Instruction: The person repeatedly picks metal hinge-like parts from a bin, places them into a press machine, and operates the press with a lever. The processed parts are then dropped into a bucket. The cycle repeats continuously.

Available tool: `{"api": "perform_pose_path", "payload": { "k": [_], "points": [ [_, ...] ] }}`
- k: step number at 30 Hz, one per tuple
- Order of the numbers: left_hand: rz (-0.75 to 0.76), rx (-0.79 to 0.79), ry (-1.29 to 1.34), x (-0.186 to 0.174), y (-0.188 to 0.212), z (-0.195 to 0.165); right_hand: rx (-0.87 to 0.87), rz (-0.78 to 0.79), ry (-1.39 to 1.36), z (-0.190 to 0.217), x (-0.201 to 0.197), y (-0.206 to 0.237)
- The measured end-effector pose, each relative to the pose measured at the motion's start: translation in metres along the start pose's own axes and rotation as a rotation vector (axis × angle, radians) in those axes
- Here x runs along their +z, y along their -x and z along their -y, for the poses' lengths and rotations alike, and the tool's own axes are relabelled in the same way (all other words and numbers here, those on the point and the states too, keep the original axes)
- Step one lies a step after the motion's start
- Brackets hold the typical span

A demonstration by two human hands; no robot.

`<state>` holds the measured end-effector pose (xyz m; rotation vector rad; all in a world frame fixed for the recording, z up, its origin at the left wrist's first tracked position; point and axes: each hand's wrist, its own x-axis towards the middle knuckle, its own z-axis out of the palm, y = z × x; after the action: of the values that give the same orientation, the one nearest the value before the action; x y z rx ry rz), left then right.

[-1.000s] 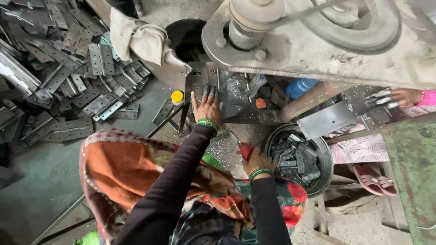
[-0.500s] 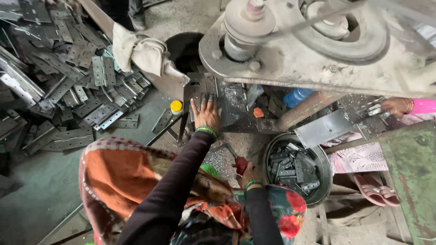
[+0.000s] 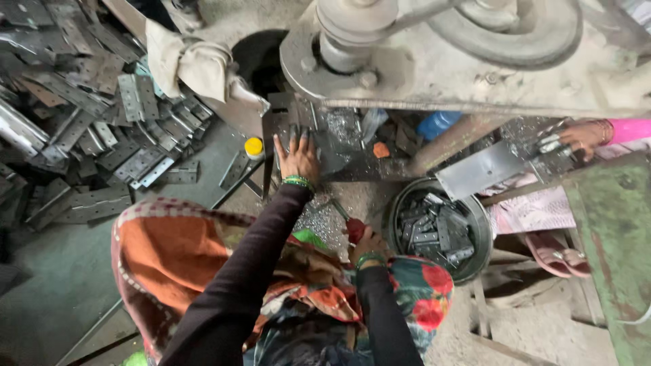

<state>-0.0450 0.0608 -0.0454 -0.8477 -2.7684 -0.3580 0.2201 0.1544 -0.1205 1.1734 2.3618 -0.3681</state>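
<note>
Near: our right hand (image 3: 366, 242) clenched on a red-handled tool (image 3: 351, 227), just beside the round bin (image 3: 475, 224) of metal pieces | Mid: our left hand (image 3: 296, 157) spread flat, fingers released, on the press bed (image 3: 339, 149) | Far: hinge-plate pile (image 3: 102, 129); a co-worker's hand (image 3: 582, 137) at right.

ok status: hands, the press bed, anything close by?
Left hand flat on press bed. Right hand grips red handle. Bucket of plates beside it; another person's hand nearby.
</note>
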Motion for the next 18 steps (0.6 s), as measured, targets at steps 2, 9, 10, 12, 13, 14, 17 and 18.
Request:
{"api": "perform_pose_path", "payload": {
  "k": [2, 9, 10, 12, 13, 14, 17, 18],
  "points": [
    [-0.030, 0.024, 0.042, 0.002, 0.003, 0.002, -0.028, -0.056, -0.019, 0.000, -0.004, -0.006],
    [0.288, -0.033, 0.101, -0.007, 0.000, 0.006, -0.132, -0.142, 0.111, 0.010, -0.077, 0.016],
    [0.213, -0.007, 0.115, -0.007, -0.002, 0.004, -0.159, -0.184, 0.132, 0.011, -0.088, 0.022],
    [0.051, 0.034, 0.134, -0.008, -0.008, 0.001, -0.185, -0.209, 0.171, 0.018, -0.105, 0.034],
    [0.096, 0.015, 0.106, -0.008, -0.011, 0.000, -0.178, -0.194, 0.186, 0.021, -0.112, 0.038],
    [0.145, -0.002, 0.079, -0.009, -0.013, -0.002, -0.168, -0.176, 0.202, 0.024, -0.117, 0.042],
    [0.174, -0.024, 0.085, -0.010, -0.013, -0.004, -0.199, -0.288, 0.187, 0.029, -0.121, 0.050],
    [0.157, -0.022, 0.100, -0.010, -0.012, -0.004, -0.199, -0.296, 0.182, 0.029, -0.120, 0.051]
  ]
}}
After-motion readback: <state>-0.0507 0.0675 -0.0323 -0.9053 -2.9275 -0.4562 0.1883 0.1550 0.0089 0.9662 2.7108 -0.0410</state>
